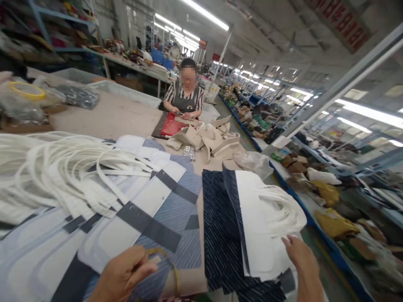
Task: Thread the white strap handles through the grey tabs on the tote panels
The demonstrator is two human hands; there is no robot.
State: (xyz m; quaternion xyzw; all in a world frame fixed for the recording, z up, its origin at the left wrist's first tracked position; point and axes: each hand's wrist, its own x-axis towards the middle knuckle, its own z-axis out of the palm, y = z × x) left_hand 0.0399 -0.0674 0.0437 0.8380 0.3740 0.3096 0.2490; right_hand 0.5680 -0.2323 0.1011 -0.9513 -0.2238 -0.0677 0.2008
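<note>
Beige worktop (126, 119) shows as a broad stretch toward its far left corner and a thin strip between the near piles; past its right edge lies an aisle (327, 256).

At the near edge, the left hand (126, 270) is curled nearly closed, thumb and fingers on a yellow loop (157, 251). The right hand (300, 253) is partly curled, fingertips at the right side of the white panels (256, 235); whether it grips them cannot be told.

Those panels lie between the hands, nearer the right, with white straps (280, 212) on top and dark blue fabric (218, 226) beneath. Beyond the left hand, strapped panels (107, 241) fan toward the left edge over grey-blue fabric (189, 216).

Farther off, beige pieces (208, 138) are heaped before a co-worker (185, 98) at a red board (173, 126).
</note>
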